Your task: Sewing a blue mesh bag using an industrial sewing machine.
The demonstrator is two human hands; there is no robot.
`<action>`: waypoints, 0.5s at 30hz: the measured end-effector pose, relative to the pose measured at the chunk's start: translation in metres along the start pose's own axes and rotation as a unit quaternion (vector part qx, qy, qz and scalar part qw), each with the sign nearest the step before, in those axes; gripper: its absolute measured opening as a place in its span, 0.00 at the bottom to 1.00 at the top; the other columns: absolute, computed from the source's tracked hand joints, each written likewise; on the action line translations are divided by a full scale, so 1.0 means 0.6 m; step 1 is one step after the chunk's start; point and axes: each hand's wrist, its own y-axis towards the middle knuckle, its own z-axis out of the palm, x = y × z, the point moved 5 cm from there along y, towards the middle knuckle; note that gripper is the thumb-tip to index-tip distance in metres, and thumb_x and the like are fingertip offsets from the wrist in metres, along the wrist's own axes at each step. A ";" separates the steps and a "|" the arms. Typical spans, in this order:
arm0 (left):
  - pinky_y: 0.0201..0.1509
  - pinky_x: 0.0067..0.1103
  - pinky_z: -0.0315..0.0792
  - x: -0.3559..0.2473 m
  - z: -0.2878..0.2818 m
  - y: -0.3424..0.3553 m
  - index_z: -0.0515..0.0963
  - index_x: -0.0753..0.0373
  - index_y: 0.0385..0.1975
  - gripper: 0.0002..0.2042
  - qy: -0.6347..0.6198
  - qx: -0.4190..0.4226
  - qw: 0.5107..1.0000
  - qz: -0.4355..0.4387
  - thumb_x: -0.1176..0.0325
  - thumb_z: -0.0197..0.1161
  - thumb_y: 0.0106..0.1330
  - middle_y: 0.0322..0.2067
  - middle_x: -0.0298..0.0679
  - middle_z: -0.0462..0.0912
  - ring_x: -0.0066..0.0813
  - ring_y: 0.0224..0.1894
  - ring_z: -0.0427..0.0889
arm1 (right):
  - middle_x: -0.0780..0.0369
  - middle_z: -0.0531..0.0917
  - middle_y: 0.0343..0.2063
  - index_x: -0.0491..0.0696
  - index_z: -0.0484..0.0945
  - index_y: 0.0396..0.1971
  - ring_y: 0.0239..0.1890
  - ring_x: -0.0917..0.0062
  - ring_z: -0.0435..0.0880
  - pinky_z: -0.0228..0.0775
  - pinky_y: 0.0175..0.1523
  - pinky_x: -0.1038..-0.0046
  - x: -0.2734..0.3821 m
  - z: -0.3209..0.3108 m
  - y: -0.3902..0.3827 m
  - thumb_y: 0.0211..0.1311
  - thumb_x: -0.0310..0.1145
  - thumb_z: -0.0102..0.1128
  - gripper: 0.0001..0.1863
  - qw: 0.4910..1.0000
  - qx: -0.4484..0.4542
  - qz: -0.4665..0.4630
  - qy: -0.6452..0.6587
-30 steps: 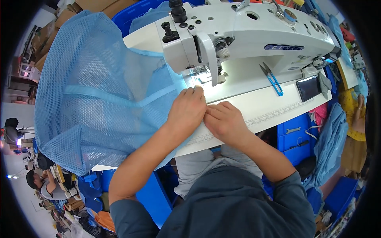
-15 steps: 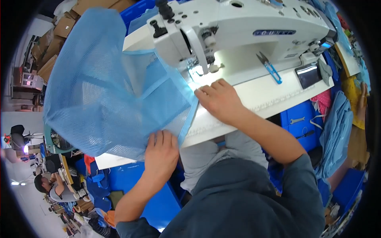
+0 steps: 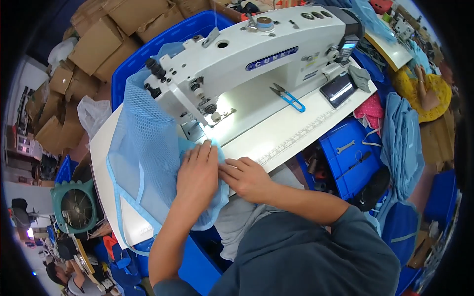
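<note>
A piece of light blue mesh fabric [image 3: 148, 123] with smooth blue binding hangs over the left end of the white sewing machine [image 3: 232, 74] table. Part of it drapes down past the front edge. My left hand [image 3: 198, 170] presses its bunched fingers on the fabric just in front of the lit needle area, the thumb hidden. Close by on the right, my right hand [image 3: 249, 180] pinches the fabric's edge at the table's front. The presser foot is partly hidden behind the machine head.
Blue-handled thread snips [image 3: 289, 97], a dark phone [image 3: 338, 90] and a grey cloth [image 3: 360, 78] lie on the machine bed. A blue tray [image 3: 350, 153] holds a wrench. A green fan [image 3: 74, 207] stands left; cardboard boxes and a blue bin lie behind. Other people sit nearby.
The fabric has turned and been drawn in toward the machine's left side. My left hand has moved up to the needle area, and my right hand down beside it. The view has shifted.
</note>
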 end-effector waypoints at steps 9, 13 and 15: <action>0.69 0.41 0.74 0.030 0.057 -0.020 0.78 0.67 0.63 0.23 0.014 0.024 0.998 -0.057 0.62 0.66 0.74 0.61 0.52 0.80 0.53 0.63 0.79 | 0.57 0.85 0.53 0.39 0.85 0.49 0.57 0.65 0.85 0.76 0.57 0.63 -0.001 -0.023 0.002 0.53 0.29 0.66 0.22 1.000 -0.004 0.009 0.024; 0.72 0.42 0.72 0.026 0.062 -0.024 0.77 0.67 0.66 0.24 0.042 0.042 0.996 -0.065 0.61 0.66 0.75 0.62 0.54 0.78 0.53 0.64 0.79 | 0.58 0.86 0.52 0.40 0.86 0.49 0.57 0.66 0.85 0.77 0.56 0.64 0.001 -0.028 0.004 0.51 0.30 0.69 0.22 0.999 0.002 0.012 0.032; 0.72 0.44 0.72 0.027 0.065 -0.024 0.76 0.67 0.67 0.25 0.056 0.053 0.995 -0.060 0.60 0.65 0.75 0.62 0.54 0.79 0.52 0.64 0.80 | 0.59 0.86 0.52 0.41 0.86 0.49 0.56 0.67 0.85 0.77 0.56 0.64 0.000 -0.027 0.005 0.51 0.30 0.69 0.23 0.999 0.002 0.013 0.035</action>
